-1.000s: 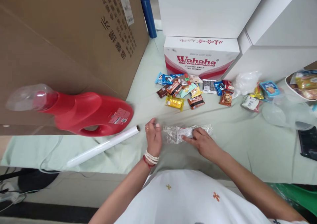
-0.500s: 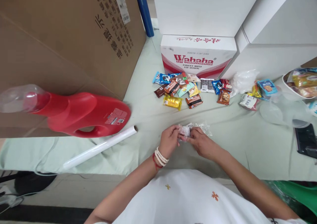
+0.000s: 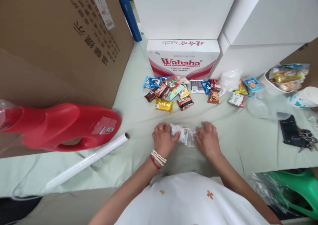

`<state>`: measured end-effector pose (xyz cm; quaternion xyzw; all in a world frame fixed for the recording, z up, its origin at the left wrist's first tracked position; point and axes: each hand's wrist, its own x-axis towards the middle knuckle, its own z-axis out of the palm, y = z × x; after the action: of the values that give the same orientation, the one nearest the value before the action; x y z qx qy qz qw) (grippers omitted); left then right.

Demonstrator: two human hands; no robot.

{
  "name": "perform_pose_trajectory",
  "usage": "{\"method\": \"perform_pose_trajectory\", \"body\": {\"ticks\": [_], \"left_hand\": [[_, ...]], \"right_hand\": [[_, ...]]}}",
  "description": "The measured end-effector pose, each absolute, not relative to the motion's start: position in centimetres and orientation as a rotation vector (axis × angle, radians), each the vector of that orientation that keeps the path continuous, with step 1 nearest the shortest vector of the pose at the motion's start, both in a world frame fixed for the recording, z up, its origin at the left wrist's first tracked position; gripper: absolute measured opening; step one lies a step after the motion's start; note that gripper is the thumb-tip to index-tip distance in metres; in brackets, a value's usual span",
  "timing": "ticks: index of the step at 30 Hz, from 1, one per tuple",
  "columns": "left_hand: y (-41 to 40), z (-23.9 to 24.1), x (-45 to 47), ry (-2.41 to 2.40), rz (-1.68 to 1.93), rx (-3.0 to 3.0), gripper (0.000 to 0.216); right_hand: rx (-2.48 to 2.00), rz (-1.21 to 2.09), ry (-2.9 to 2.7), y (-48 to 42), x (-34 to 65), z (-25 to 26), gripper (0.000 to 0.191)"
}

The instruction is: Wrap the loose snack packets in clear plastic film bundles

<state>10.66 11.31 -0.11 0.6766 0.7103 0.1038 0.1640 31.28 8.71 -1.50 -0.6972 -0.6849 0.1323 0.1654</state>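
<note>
Clear packet [image 3: 183, 135] on desk [image 3: 233, 127]: shorter and more bunched than one second ago, so apparently folded, more compact to handle. Left hand [image 3: 164, 140] at nine-o'clock end, thumb on top, fingers curled; gripping or only pressing, cannot tell. Right hand [image 3: 208, 141] now off packet's top, loosely open just beside three-o'clock end. Snacks [image 3: 163, 105] near twelve o'clock, tube [image 3: 89, 162] at eight.

White top [image 3: 184, 201] (small yellow and orange motifs [image 3: 210, 194]); pale beaded bracelet [image 3: 159, 157]; red wrist cord [image 3: 155, 164]; gold-coloured ring [image 3: 161, 128]
</note>
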Motion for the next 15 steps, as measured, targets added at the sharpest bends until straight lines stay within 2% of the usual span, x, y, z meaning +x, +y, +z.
{"method": "perform_pose_trajectory", "body": {"ticks": [3, 7, 9, 12, 15], "left_hand": [[10.8, -0.3, 11.3, 1.929, 0.35, 2.001, 0.029], [9.8, 0.0, 12.5, 1.902, 0.65, 2.297, 0.018], [9.7, 0.0, 12.6, 1.856, 0.799, 2.498, 0.017], [9.6, -0.4, 12.1, 1.687, 0.893, 2.632, 0.017], [8.9, -1.0, 11.7, 1.325, 0.898, 2.562, 0.032]], "right_hand": [[-1.869, 0.752, -1.819, 8.4, 29.9, 0.4, 0.018], [-1.519, 1.112, -1.568, 8.3, 27.7, 2.0, 0.022], [-1.369, 1.294, -1.374, 8.2, 27.3, 2.0, 0.028], [-1.215, 1.589, -1.031, 7.5, 27.7, 1.2, 0.047], [-1.256, 1.704, -0.895, 6.5, 28.3, -0.1, 0.055]]}}
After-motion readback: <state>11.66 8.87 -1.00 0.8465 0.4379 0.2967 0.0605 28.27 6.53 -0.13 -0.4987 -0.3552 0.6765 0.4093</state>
